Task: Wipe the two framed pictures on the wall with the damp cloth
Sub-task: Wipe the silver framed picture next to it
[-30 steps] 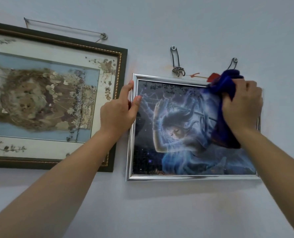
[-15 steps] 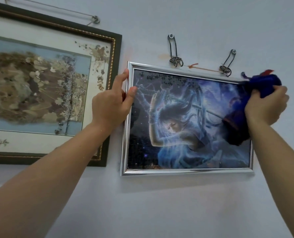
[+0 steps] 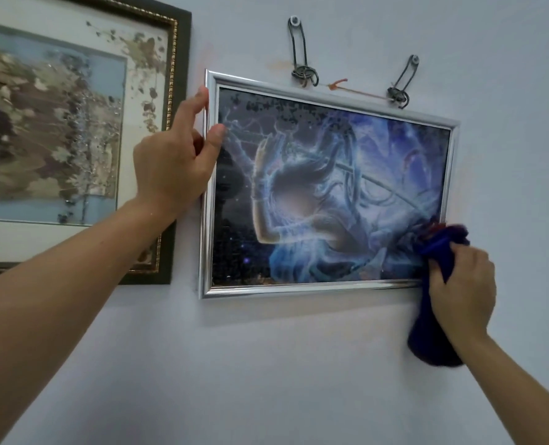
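A silver-framed blue fantasy picture [image 3: 327, 200] hangs on the wall, slightly tilted. My left hand [image 3: 173, 162] grips its left frame edge, thumb on the glass. My right hand [image 3: 462, 284] is closed around a bunched dark blue cloth [image 3: 433, 335], pressing it against the frame's lower right corner; the cloth hangs below the frame. To the left hangs a larger dark-framed picture [image 3: 71, 123] with a gold inner trim and pressed leaves, cut off by the image edge.
Two metal wire hooks [image 3: 302, 59] [image 3: 403, 81] on nails hold the silver frame, joined by an orange string [image 3: 356, 91]. Pale wall [image 3: 298, 364] lies below and to the right of the frames.
My right hand with the cloth has slid from the top right corner of the silver frame down its right side to the lower right corner. The left hand kept its hold.
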Tool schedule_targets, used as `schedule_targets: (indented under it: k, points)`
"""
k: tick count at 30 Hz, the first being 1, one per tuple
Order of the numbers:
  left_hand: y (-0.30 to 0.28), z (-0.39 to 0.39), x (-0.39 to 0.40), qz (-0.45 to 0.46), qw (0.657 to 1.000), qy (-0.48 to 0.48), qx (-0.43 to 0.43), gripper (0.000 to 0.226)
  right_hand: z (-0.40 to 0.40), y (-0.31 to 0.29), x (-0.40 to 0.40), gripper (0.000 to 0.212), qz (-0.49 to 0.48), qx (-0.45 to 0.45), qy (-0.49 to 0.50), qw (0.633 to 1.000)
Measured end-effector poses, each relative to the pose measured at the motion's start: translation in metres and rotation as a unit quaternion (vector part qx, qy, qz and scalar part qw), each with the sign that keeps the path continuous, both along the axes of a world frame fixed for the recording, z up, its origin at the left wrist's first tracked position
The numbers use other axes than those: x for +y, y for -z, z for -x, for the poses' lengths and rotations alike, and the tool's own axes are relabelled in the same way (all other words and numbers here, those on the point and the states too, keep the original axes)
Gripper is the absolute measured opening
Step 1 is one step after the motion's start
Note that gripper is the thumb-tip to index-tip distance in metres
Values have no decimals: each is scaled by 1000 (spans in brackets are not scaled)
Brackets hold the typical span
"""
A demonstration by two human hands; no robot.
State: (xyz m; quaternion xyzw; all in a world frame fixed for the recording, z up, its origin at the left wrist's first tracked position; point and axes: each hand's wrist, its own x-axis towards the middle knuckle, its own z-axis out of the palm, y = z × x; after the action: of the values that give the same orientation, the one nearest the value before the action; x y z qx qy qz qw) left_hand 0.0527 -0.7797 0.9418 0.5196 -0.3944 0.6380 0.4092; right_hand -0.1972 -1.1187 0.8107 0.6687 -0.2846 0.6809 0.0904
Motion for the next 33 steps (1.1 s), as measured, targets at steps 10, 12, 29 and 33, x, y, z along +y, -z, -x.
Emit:
schedule_targets:
  k: [10,12,29,33]
  points:
    - [0,-1,-2,6,1000,-19,-10,45,-14,36,31,39,-54,-48,-102,992]
    - [1,0,-2,3,1000,-21,-7,45,-26,43,46,40,-37,-42,-113,992]
    - [-4,6,2,-34,993,-85,69,50,-145,41,245,35,72,90,-223,968]
    - [-5,10,4,-64,988,-113,83,54,-124,36,222,38,108,118,-195,968]
